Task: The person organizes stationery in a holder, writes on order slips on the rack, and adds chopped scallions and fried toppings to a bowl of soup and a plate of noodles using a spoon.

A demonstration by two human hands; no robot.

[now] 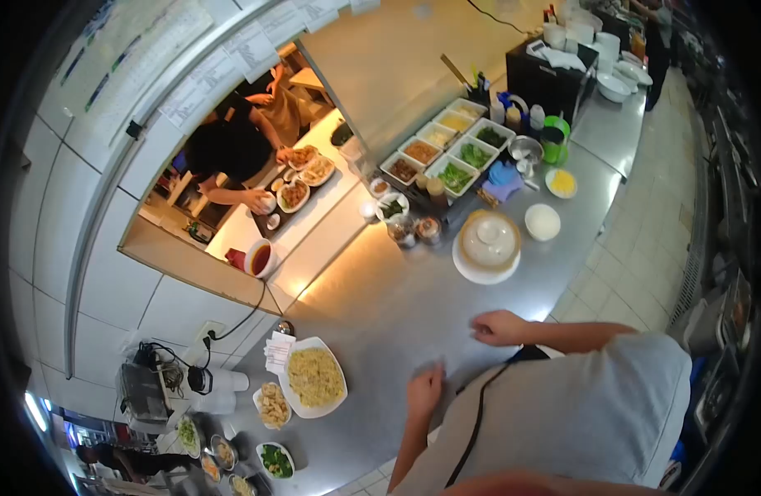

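Over the steel counter [380, 306], my right hand [498, 328] is closed, its fingers curled in, with nothing visible in it. My left hand [426, 388] is closed too, slightly blurred and near the counter's front edge. Nearest to my right hand is a lidded round dish [490, 241] on a white plate [478, 274]. A white bowl [543, 222] stands beside it. Left of my left hand are a large white dish of yellow noodles or rice [315, 376], a dish of pale pieces [273, 405] and a bowl of greens [275, 460].
Ingredient trays [456, 175], bottles and a green container [555, 140] line the back. Jars [428, 230] stand nearer. Through the serving window, a person [223, 153] handles food on a dark tray [313, 198]. Another person [128, 459] is at lower left.
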